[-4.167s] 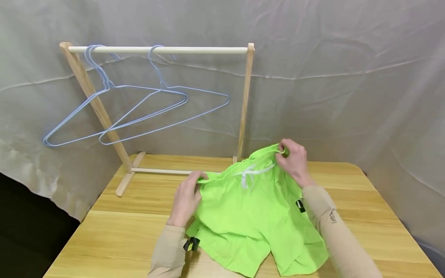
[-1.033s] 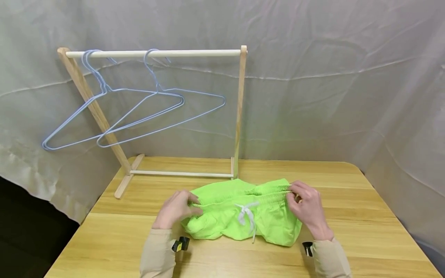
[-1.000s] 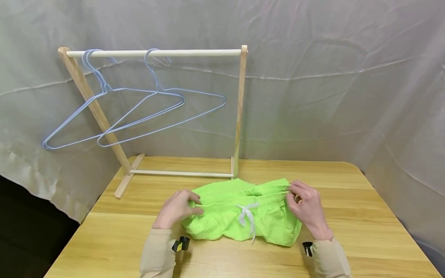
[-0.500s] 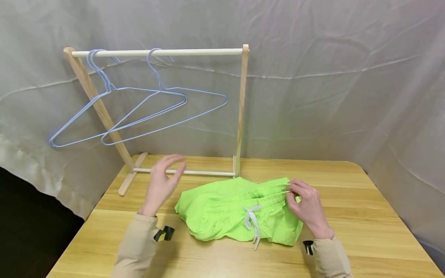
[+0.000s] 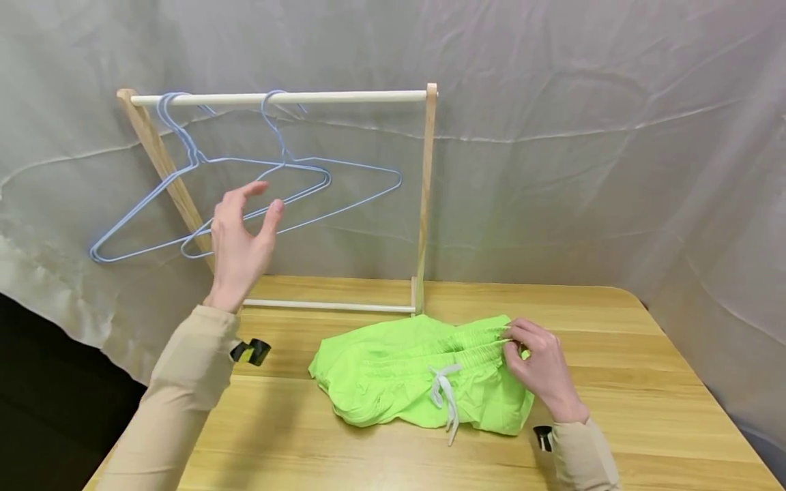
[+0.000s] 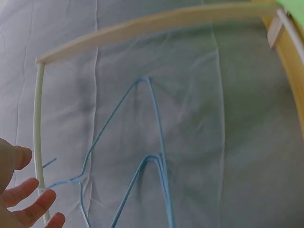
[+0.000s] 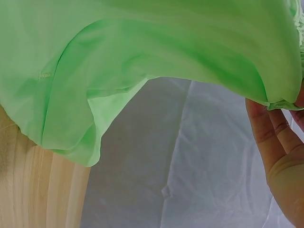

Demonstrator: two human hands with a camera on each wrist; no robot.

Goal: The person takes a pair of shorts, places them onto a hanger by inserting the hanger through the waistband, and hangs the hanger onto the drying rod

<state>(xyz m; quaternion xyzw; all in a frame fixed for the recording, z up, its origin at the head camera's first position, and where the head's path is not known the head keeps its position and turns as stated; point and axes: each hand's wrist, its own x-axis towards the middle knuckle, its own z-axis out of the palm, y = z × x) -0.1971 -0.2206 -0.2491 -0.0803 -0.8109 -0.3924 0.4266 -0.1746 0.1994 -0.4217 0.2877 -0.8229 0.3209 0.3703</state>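
Neon green shorts [image 5: 417, 372] with a white drawstring [image 5: 445, 395] lie bunched on the wooden table. My right hand [image 5: 540, 365] pinches their waistband at the right end; the right wrist view shows its fingertips at the green cloth [image 7: 161, 47]. My left hand [image 5: 239, 239] is raised in front of the rack, thumb and fingers spread apart with nothing between them. It overlaps the light blue wire hangers [image 5: 344, 213] in the head view. In the left wrist view its fingers [image 6: 35, 209] are close by the rail and the hook of one hanger [image 6: 99, 135].
A wooden rack [image 5: 426, 191] with a white top rail [image 5: 356, 97] stands at the back left of the table [image 5: 638, 382]. Three hangers hang on the rail, two bunched at the left and one nearer the middle. Grey curtain cloth [image 5: 571, 170] surrounds the table.
My left hand has let go of the shorts' waistband and risen up and left toward the hangers. The shorts, earlier held up, lie lowered on the table. My right hand still holds the waistband.
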